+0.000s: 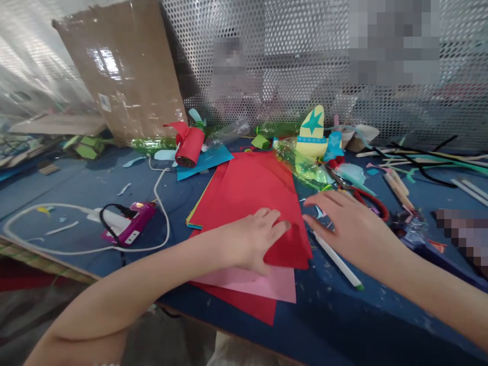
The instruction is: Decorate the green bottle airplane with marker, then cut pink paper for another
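A pile of red paper sheets [251,183] lies in the middle of the table, with a pink sheet [280,284] showing beneath its near end. My left hand [257,239] rests on the near part of the top red sheet, fingers slightly bent and apart. To the right of the pile is my right hand [343,218], open, with thumb and fingers spread and nothing between them. Just below it, a white marker with a green end [341,264] lies on the table, partly covered by the hand. Red-handled scissors [368,198] are partly hidden behind that hand.
At left, a purple power adapter [135,223] sits inside a looping white cable [168,223]. A red paper-wrapped bottle craft [190,145] and a yellow rocket-shaped paper craft [312,134] stand behind the pile. Cardboard [125,66] leans against the perforated metal screen [305,35].
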The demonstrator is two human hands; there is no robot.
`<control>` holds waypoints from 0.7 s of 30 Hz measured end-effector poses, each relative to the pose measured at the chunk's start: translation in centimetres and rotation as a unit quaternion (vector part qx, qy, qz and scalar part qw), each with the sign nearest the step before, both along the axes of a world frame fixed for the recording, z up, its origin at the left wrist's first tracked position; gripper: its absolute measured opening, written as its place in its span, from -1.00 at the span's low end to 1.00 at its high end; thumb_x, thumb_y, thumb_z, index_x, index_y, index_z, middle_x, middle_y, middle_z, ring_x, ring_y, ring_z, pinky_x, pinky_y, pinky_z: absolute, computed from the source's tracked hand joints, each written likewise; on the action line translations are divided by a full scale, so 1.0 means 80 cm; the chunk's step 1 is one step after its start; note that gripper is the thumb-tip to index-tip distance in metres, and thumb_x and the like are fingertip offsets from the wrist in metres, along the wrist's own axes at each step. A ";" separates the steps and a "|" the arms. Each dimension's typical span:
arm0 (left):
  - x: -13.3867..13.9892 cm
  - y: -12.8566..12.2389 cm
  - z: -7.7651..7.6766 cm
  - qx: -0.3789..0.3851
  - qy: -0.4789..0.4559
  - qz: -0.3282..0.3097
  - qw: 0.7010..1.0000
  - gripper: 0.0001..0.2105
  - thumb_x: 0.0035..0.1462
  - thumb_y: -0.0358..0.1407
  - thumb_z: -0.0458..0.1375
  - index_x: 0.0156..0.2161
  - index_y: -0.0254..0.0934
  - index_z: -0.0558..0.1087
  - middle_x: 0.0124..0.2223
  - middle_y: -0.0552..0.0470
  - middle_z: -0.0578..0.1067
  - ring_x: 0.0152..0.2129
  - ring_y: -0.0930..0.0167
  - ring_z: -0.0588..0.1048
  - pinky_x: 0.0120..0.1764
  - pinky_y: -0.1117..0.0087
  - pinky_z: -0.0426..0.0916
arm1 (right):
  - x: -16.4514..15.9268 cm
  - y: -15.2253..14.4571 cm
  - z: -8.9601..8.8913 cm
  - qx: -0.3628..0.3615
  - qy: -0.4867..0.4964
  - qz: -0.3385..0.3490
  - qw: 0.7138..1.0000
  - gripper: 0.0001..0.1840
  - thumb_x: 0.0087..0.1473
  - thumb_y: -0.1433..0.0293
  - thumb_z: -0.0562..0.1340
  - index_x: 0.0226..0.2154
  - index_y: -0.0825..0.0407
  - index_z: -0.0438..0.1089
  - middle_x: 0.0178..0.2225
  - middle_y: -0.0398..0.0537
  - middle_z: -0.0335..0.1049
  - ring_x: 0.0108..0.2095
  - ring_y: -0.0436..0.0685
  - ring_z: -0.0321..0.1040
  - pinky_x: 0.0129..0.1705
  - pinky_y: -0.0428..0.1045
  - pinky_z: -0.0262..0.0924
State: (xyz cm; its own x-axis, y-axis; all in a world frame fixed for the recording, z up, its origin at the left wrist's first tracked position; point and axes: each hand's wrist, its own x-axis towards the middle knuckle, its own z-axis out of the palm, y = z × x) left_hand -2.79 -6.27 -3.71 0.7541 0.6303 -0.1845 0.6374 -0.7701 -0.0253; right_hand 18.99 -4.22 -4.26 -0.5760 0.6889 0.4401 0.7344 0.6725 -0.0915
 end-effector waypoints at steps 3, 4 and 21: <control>-0.004 0.002 -0.011 0.040 0.004 -0.015 0.999 -0.40 0.04 -0.20 0.26 0.13 -0.50 0.26 0.02 -0.29 0.41 -0.05 0.11 0.39 -0.01 0.20 0.30 | -0.011 -0.037 0.003 -0.155 0.018 0.098 0.983 -0.90 0.16 0.47 0.22 -0.41 0.03 0.35 -0.41 -0.12 0.43 -0.39 0.09 0.41 -0.36 -0.01 0.34; -0.006 0.003 -0.013 0.047 0.008 -0.016 0.999 -0.51 0.10 -0.27 0.22 0.10 -0.48 0.30 -0.01 -0.27 0.43 -0.09 0.13 0.42 -0.06 0.21 0.33 | -0.015 -0.048 0.000 -0.194 0.017 0.133 0.972 -0.89 0.10 0.50 0.27 -0.43 0.03 0.35 -0.43 -0.15 0.43 -0.41 0.06 0.42 -0.39 -0.04 0.34; -0.052 0.017 -0.010 0.105 -0.045 0.001 0.993 -0.47 0.15 0.01 0.20 0.14 -0.23 0.37 0.14 -0.28 0.36 -0.04 0.15 0.45 -0.17 0.26 0.39 | -0.032 -0.082 -0.064 0.040 -0.041 0.202 0.978 -0.69 0.26 0.34 0.15 -0.06 0.18 0.46 -0.09 0.04 0.58 -0.15 0.14 0.54 -0.20 0.00 0.49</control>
